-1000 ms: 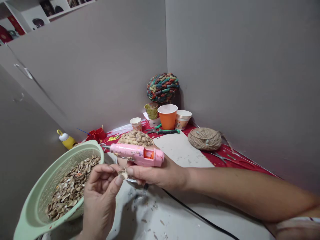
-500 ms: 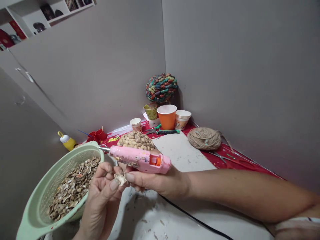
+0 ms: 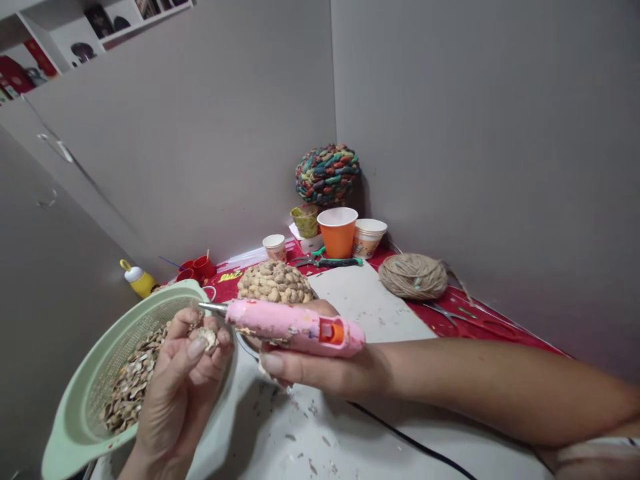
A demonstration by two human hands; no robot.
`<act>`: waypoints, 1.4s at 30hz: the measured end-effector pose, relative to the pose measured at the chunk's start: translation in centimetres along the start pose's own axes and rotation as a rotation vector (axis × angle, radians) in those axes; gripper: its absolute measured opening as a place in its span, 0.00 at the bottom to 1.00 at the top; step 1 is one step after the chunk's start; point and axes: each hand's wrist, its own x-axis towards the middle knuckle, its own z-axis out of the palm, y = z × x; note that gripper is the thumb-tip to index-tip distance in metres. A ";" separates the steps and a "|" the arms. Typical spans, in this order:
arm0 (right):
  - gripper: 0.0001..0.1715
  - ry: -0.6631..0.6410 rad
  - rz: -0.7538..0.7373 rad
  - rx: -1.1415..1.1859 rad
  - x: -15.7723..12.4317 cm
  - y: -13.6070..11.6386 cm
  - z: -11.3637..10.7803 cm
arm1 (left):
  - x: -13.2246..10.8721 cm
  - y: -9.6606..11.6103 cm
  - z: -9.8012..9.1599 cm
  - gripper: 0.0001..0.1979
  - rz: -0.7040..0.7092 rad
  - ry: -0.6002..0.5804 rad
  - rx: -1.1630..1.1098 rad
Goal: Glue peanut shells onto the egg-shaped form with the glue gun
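My right hand (image 3: 320, 365) grips a pink hot glue gun (image 3: 295, 327), its metal nozzle pointing left. The nozzle tip sits just above a small nut shell (image 3: 206, 339) that my left hand (image 3: 175, 393) pinches between thumb and fingertips. Below my left hand is a pale green colander (image 3: 80, 427) filled with several loose shells. Behind the glue gun stands a dome covered with glued shells (image 3: 274, 283).
A black cord (image 3: 400, 440) trails over the white, crumb-strewn table. Behind it lie a grey board (image 3: 365, 300), a twine ball (image 3: 413, 276), an orange cup (image 3: 338, 232), paper cups, pliers, scissors, a multicoloured ball (image 3: 327, 173), red cups and a yellow bottle (image 3: 138, 280).
My left hand moved the shell leftward away from my right fingers, up to the glue gun's nozzle. The glue gun shifted slightly right and tilted.
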 end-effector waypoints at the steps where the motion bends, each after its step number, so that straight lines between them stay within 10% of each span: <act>1: 0.17 0.001 -0.043 -0.038 0.0 -0.1 -0.1 | 0.2 -0.1 -0.1 0.11 -0.014 0.001 0.017; 19: 0.14 -0.009 0.012 -0.068 0.9 0.7 -0.9 | 0.5 -2.2 -0.4 0.14 -0.284 -0.229 0.065; 42: 0.04 -0.033 -0.195 -0.316 1.1 1.6 -1.4 | 0.5 -2.8 -0.2 0.23 -0.376 -0.189 -0.007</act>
